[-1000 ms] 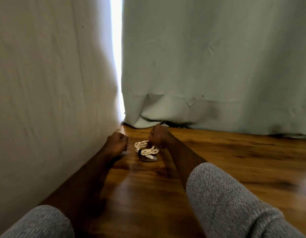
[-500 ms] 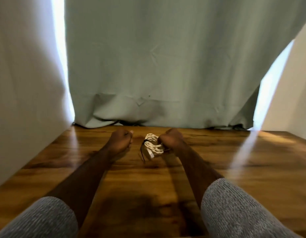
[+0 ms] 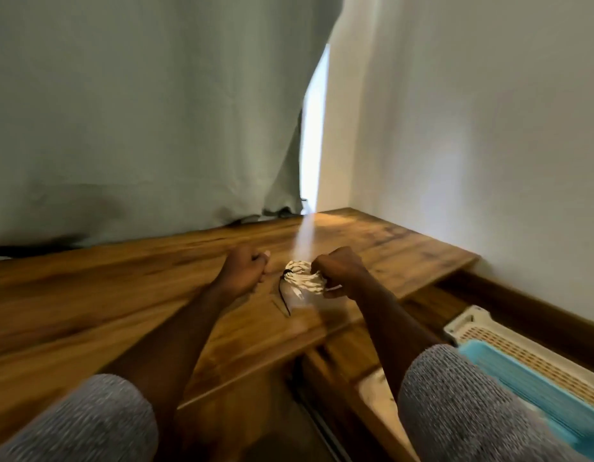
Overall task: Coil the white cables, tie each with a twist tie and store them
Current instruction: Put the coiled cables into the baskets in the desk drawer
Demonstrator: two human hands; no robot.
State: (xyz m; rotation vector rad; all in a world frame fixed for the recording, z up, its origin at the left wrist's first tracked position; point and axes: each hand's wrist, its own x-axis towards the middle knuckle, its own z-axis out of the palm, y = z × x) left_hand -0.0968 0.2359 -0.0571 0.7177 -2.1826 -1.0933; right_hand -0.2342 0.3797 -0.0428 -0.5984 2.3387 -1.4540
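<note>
A coiled white cable (image 3: 304, 280) is lifted just above the wooden table (image 3: 129, 295), bound at its left end by a black twist tie (image 3: 285, 288) whose loose tail hangs down. My right hand (image 3: 339, 271) grips the right end of the coil. To the left of the coil, a short gap away, my left hand (image 3: 247, 266) is curled into a fist and I see nothing in it.
A grey-green curtain (image 3: 155, 111) hangs behind the table and a white wall (image 3: 472, 128) stands on the right. Past the table's right edge, lower down, sits a cream perforated basket (image 3: 509, 341) with a blue tray (image 3: 535, 391) on it.
The view has swung to the right, bringing the wall, the table's right edge and the basket into sight. My right hand has carried the tied coil rightward; my left hand stays beside it.
</note>
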